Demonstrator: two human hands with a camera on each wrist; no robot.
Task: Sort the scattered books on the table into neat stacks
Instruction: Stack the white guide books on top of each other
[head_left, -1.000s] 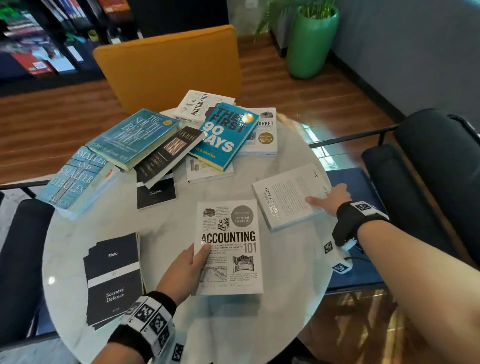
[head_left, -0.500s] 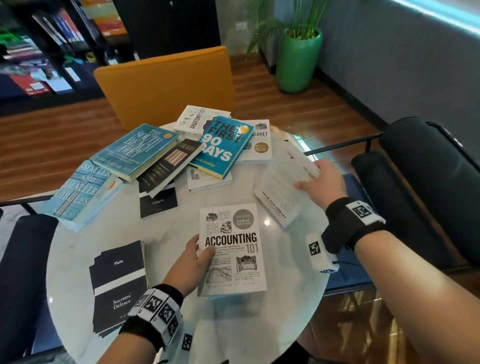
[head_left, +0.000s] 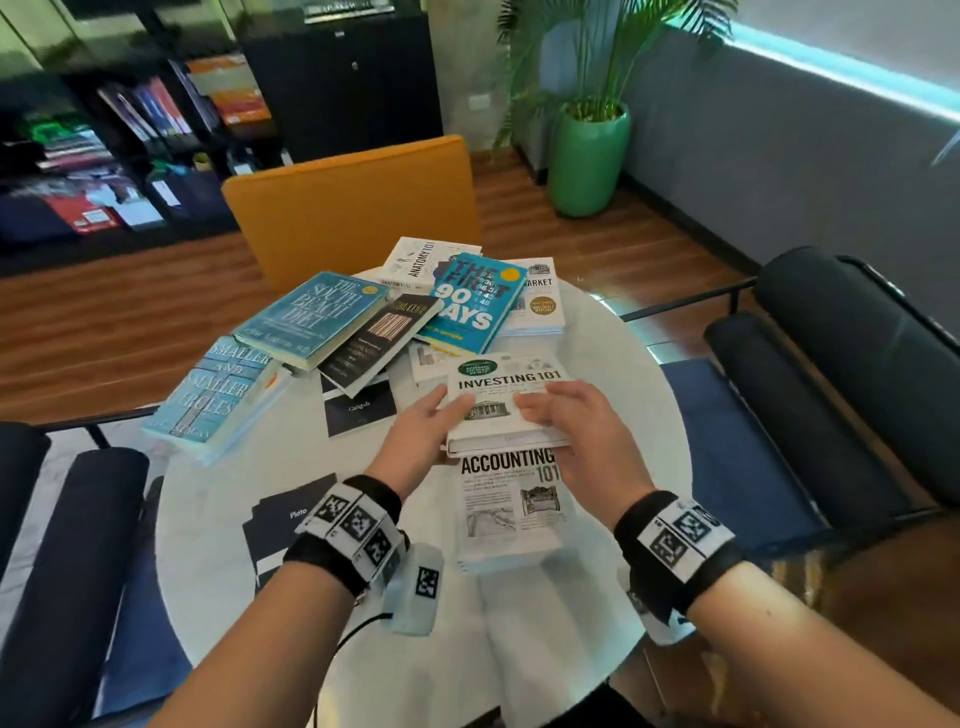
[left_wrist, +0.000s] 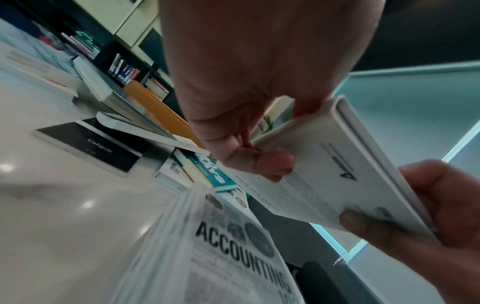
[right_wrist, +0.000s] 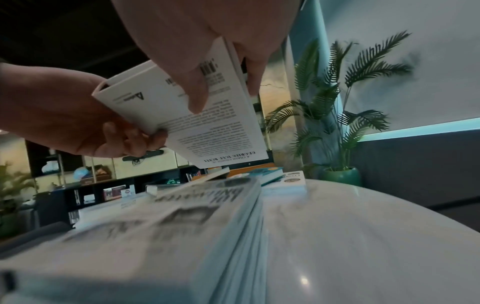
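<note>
Both hands hold a white book titled Investing 101, cover up, tilted just above the far end of the Accounting 101 book, which lies flat on the round white table. My left hand grips its left edge, fingers under the back cover. My right hand grips its right edge, thumb underneath. Scattered at the back lie The South Beach Diet, Smaller and Smaller Circles, The First 90 Days, Anatomy 101 and a black Caligula booklet.
A black Plato booklet lies near the table's left front edge. An orange chair stands behind the table, with dark chairs at the right and left. A green planter stands by the wall.
My right hand lifted the white book from the table's right side, turned it cover up and carried it over Accounting 101. My left hand left Accounting 101 and took the book's left edge.
</note>
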